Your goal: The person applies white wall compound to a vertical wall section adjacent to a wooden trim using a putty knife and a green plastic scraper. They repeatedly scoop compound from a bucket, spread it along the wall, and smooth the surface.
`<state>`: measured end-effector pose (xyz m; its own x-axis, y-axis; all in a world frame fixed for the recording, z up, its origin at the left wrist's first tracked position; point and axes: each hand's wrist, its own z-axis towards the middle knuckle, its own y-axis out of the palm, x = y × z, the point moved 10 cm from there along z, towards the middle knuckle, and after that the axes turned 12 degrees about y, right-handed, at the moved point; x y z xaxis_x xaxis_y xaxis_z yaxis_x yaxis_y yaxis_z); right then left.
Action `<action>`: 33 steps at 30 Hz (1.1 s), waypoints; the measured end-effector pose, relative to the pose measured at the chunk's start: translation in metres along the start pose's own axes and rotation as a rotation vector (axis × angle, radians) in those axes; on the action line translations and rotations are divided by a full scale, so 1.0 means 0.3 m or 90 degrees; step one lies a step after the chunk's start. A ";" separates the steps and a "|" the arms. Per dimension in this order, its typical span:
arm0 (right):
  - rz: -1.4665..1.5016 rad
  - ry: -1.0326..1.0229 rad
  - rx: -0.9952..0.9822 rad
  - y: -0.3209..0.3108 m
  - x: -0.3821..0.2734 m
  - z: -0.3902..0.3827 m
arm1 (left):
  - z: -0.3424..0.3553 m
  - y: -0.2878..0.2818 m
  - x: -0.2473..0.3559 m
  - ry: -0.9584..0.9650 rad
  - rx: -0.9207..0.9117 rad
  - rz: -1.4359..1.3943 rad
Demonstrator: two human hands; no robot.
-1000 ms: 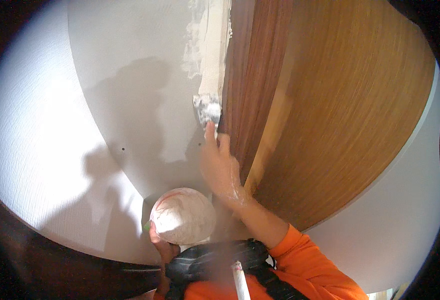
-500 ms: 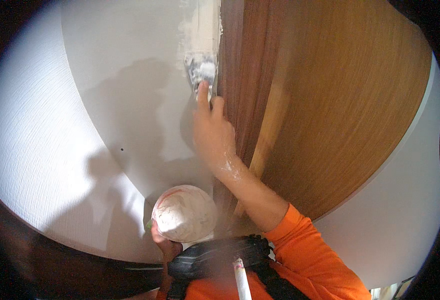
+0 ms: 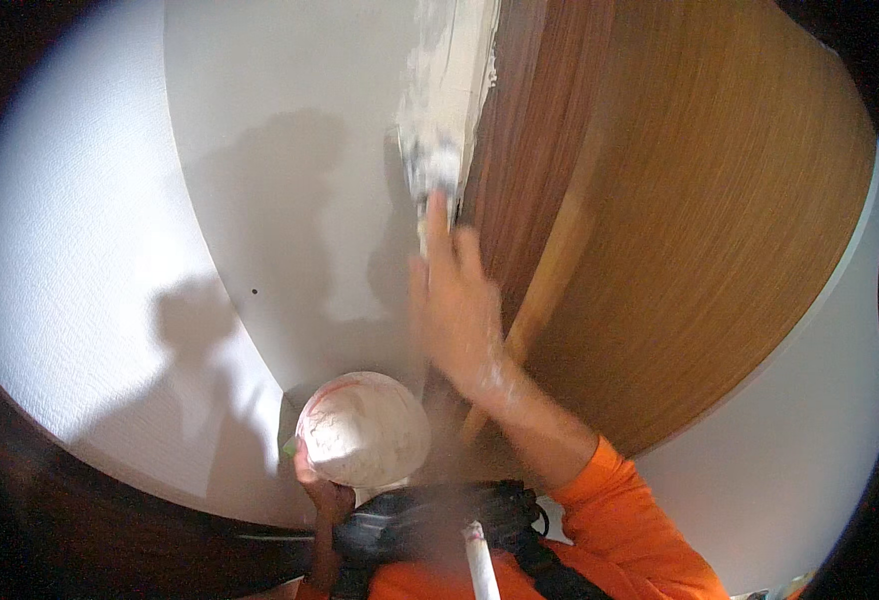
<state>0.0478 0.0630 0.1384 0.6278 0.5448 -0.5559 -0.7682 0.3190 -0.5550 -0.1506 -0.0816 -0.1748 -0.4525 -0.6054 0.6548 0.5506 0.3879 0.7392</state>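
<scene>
At the lower edge, nearest the eye: one slim white stick, slanting upright, its upper end marked with a reddish line. Behind it, one black bag with a strap, worn over orange clothing.

To the right, one orange sleeve, ending below the elbow of the right arm.

Left of centre, one round bowl, pale, opening toward the viewer, reddish streaks on its inner wall. Contents: whitish paste, heaped, partly in bright light. Left hand: at the bowl's lower left, thumb at the rim, gripping it; the fingers beneath are hidden. A small green piece shows beside the thumb.

Farther up, right hand, slightly blurred, whitish smears at the wrist: fingers closed around the handle of one putty knife, forefinger stretched toward the blade. The blade, smeared white, lies at the lower end of a pale band of filler.

Beyond: grey wall panel with one small dark hole; reddish-brown wood strip beside the filler; lighter brown wood panel; white textured wall, far left.
</scene>
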 end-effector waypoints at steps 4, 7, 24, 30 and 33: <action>-0.068 -0.026 0.036 -0.086 -0.089 0.132 | -0.007 0.000 0.005 -0.013 0.023 -0.024; -0.141 0.043 -0.040 0.034 0.003 0.048 | 0.003 0.025 0.022 -0.006 -0.027 0.015; -0.036 -0.116 0.102 -0.113 -0.111 0.075 | -0.004 0.055 0.025 -0.045 -0.023 0.024; -0.129 0.054 -0.024 0.011 0.010 0.025 | -0.004 0.041 0.013 -0.056 0.009 -0.034; -0.105 0.064 -0.084 0.129 0.124 -0.113 | 0.014 0.028 0.017 -0.036 -0.002 -0.030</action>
<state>0.0458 0.0693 0.0753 0.7577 0.4122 -0.5059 -0.6354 0.2892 -0.7160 -0.1512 -0.0785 -0.1646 -0.5171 -0.5822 0.6274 0.5298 0.3580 0.7689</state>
